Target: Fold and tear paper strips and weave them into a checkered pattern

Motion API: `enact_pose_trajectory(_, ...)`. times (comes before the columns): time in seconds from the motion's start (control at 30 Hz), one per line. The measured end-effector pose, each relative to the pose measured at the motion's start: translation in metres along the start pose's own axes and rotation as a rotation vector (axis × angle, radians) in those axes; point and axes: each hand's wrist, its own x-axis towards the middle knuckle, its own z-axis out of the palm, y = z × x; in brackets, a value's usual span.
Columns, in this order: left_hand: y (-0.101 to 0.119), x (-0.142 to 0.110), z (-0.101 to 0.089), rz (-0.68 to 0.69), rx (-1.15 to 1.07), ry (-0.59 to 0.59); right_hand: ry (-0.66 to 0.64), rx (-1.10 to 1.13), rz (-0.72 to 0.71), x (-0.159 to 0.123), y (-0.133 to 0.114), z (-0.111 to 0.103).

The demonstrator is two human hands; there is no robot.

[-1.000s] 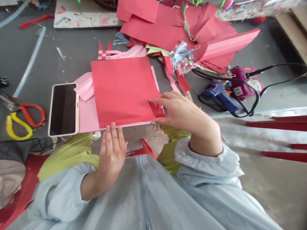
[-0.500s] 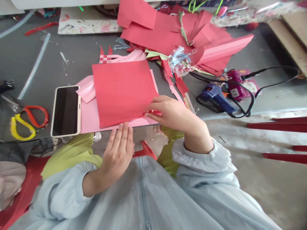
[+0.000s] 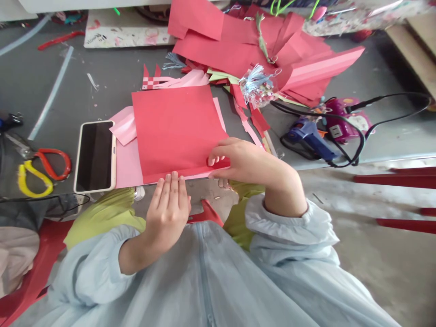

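At your far left lies one pair of scissors [image 3: 27, 162] with two handle loops, one yellow and one red. Beyond it are two pale sticks, one slanting [image 3: 51, 93] and one near the top corner [image 3: 25, 35]. Next comes one phone [image 3: 95, 156], screen dark, its right side against one pink sheet [image 3: 127, 168]; one folded pink piece [image 3: 124, 126] lies beside it.

Your one red sheet [image 3: 177, 127] lies over the pink sheet at the table's front edge. Past its far side sits one small checkered piece [image 3: 151, 83].

Your left hand [image 3: 166, 218] is flat, four fingers straight and together, tips at the red sheet's near edge; it grips nothing. Your right hand [image 3: 245, 161] is at the sheet's near right corner, fingers curled and thumb apart from them; you cannot tell whether they pinch the paper.

Behind lies a heap of red paper [image 3: 235, 54], overlapping too much to count, with one clear packet [image 3: 260, 97] before it. Farthest right are one blue glue gun [image 3: 311, 138] and one magenta box [image 3: 347, 120].
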Motion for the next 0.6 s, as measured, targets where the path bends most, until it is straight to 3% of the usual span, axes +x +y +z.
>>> enact_pose_trajectory(0.17, 0.007, -0.003, -0.001, -0.016, 0.049, -0.057, -0.073, 0.014, 0.050, -0.003, 0.001, -0.006)
enact_pose_trajectory(0.37, 0.013, -0.011, 0.002, -0.096, -0.052, -0.110, 0.004, -0.046, 0.115, -0.006, 0.006, -0.001)
enact_pose_trajectory(0.6, 0.022, -0.015, 0.008, -0.134, -0.039, -0.116, -0.005, -0.039, 0.127, -0.007, 0.003, -0.001)
